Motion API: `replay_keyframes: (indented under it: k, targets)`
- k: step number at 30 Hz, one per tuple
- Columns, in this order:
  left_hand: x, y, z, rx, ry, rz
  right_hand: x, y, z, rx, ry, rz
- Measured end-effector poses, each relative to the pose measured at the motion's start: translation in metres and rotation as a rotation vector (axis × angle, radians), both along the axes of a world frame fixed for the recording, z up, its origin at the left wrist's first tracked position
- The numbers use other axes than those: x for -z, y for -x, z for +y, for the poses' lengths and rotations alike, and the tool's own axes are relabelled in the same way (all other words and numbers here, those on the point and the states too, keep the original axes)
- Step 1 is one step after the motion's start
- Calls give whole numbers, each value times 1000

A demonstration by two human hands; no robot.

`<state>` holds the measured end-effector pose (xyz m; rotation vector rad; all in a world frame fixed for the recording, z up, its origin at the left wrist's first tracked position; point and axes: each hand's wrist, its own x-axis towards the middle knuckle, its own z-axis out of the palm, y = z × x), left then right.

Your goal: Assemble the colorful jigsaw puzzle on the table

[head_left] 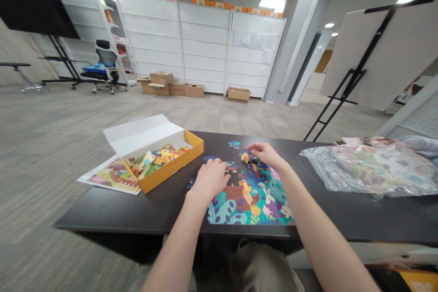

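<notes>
A partly joined jigsaw puzzle [251,200] with animals and plants lies on the dark table, its lower rows joined and gaps showing higher up. My right hand [265,153] pinches a dark blue piece with an orange shape [245,157] at the puzzle's upper edge. Over the puzzle's left side rests my left hand [212,178], fingers spread and bent down; nothing shows in its grasp. A loose blue piece [234,144] lies beyond the puzzle, and another dark blue piece [191,182] is left of my left hand.
An open yellow box [171,166] of puzzle pieces stands on the table [137,212] at the left, over a printed picture sheet [109,176]. Clear plastic bags [372,169] lie at the right. Beyond are cardboard boxes [160,83], a chair [102,68] and an easel board [383,54].
</notes>
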<state>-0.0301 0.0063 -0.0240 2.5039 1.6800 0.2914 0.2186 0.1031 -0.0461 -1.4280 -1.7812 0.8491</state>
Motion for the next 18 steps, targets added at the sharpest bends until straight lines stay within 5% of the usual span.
replay_keyframes:
  k: [7,18]
  targets:
    - [-4,7,2,-35,-16,-22,0,9,-1,-10,-61,-47]
    - [-12,43,4,-303,-11,-58,4,-13,9,389,-221,-200]
